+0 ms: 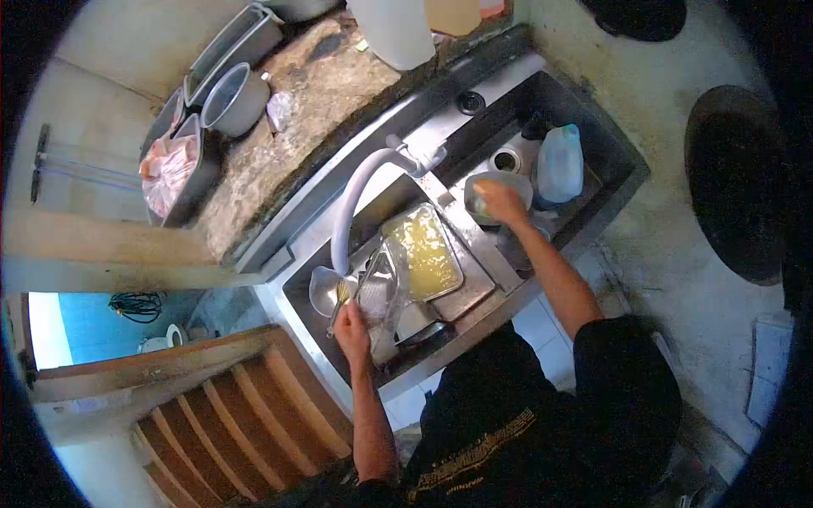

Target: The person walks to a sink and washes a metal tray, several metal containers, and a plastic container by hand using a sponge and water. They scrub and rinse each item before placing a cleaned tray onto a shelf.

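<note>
My left hand (351, 332) is closed around a small whisk-like utensil (342, 292) with yellowish strands at its upper end. It is over the left basin, beside a pale bowl (320, 290) under the faucet. My right hand (501, 201) reaches into the right basin and is closed on what looks like a yellow-green sponge (479, 203), mostly covered by the fingers. Below that hand sits a greyish bowl (522, 186). A rectangular tray (458, 269) holding yellowish liquid stands in the left basin, with clear plastic and metal items beside it.
A curved white faucet (349, 199) arches over the left basin. A bluish plastic jug (561, 165) stands in the right basin near the drain (506, 161). Along the stone counter (296, 110) are a grey tub (237, 100), a bag-filled container (169, 173) and a white jug (394, 34).
</note>
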Demonstrator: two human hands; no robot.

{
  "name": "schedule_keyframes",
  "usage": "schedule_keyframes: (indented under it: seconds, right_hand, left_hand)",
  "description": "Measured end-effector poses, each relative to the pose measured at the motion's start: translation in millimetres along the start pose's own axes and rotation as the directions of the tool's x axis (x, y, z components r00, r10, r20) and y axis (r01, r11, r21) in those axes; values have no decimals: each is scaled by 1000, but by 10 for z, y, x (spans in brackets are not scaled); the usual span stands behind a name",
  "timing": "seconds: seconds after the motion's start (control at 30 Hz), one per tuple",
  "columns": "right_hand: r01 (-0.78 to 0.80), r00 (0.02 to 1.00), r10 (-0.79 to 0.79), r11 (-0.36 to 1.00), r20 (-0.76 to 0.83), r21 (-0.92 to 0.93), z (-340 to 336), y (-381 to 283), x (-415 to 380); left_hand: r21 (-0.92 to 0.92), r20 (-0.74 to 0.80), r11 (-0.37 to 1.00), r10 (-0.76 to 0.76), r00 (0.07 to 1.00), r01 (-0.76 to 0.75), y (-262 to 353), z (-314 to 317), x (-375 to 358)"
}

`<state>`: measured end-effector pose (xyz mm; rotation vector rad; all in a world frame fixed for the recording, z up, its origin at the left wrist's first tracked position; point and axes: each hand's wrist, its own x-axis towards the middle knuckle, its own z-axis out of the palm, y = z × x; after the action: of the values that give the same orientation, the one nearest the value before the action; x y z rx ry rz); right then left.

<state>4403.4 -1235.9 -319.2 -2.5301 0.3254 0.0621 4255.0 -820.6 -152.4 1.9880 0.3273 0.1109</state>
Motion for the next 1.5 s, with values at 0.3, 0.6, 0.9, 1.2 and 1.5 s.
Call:
schedule_keyframes:
  seconds: [0.3, 0.6, 0.9, 1.2, 1.5]
  right_hand:
    - [385, 855, -262, 899, 448, -208, 1113, 790, 848]
    - [110, 882, -4, 974, 472, -198, 219, 215, 669]
    - [62, 998, -60, 945, -18, 320, -260, -106, -379]
    - [-82, 997, 70, 768, 44, 635, -562, -273, -1023]
    - [-265, 963, 228, 677, 147, 687, -795, 84, -1337]
  left_hand:
    - [13, 298, 960, -269, 916, 278, -595, 447, 177]
    - [226, 430, 637, -744, 511, 737, -492, 969, 1214]
    - [-124, 404, 760, -548, 732, 638, -1023, 2525, 1806]
    - [451, 139, 868, -297, 945, 207, -1637, 3412, 925]
    - [547, 269, 820, -362, 893, 167, -1323, 3320, 1319]
